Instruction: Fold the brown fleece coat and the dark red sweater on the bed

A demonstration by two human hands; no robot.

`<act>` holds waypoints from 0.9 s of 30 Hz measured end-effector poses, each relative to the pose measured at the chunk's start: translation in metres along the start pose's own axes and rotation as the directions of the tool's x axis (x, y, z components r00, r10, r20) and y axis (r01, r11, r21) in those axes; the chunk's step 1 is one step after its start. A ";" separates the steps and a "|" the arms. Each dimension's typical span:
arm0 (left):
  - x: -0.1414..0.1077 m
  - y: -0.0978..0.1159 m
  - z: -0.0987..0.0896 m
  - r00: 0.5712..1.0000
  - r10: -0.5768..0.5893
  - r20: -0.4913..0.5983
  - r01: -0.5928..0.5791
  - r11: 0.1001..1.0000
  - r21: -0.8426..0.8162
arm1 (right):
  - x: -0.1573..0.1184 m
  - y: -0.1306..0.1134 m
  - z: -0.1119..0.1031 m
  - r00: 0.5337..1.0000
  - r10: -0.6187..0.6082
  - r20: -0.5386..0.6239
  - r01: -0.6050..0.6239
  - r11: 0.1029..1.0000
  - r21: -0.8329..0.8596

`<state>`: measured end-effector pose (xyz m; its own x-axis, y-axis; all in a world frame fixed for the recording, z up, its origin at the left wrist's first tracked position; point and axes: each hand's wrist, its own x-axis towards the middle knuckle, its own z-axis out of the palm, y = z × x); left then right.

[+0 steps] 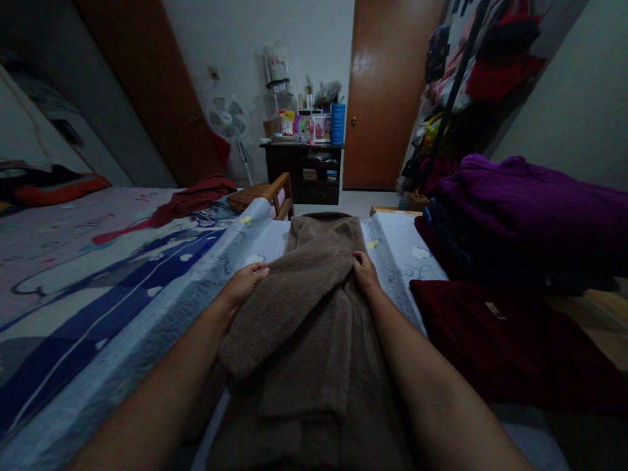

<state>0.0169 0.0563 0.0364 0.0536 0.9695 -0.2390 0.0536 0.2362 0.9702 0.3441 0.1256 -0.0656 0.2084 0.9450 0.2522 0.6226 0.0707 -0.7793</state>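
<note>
A brown fleecy garment (304,314), which looks like a coat, lies lengthwise before me on a light blue bedsheet. One sleeve (279,314) is laid slantwise across its front, its cuff toward the lower left. My left hand (245,281) pinches the sleeve's left edge, thumb on top and the other fingers partly hidden. At the garment's right side, my right hand (364,269) grips the cloth near the shoulder end of that sleeve. The lower part of the garment fades into shadow between my forearms.
A dark red folded cloth (481,340) lies at my right, below a stack topped by a purple garment (530,196). To the left is a bed with a patterned blanket (122,288). A fan (229,118), a dark cabinet (301,173) and a wooden door (383,98) stand beyond.
</note>
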 end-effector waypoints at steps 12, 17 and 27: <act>-0.033 0.017 0.041 0.855 0.519 0.016 -0.313 0.490 0.814 | -0.007 -0.002 0.012 0.998 -0.059 -0.014 0.056 0.982 -0.178; -0.069 0.016 0.106 0.731 0.477 0.488 -0.589 0.080 0.804 | -0.004 0.000 0.010 0.991 -0.039 -0.131 0.012 0.980 -0.199; -0.021 0.029 0.104 0.896 0.368 0.247 -0.320 0.149 0.936 | -0.012 0.000 0.013 0.968 -0.219 -0.122 0.182 0.949 -0.256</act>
<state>0.1211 0.0362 0.0657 0.3145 0.9399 0.1331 0.9239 -0.3353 0.1845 0.3314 0.1181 -0.0765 0.1573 0.8606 0.4845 0.8224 0.1575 -0.5467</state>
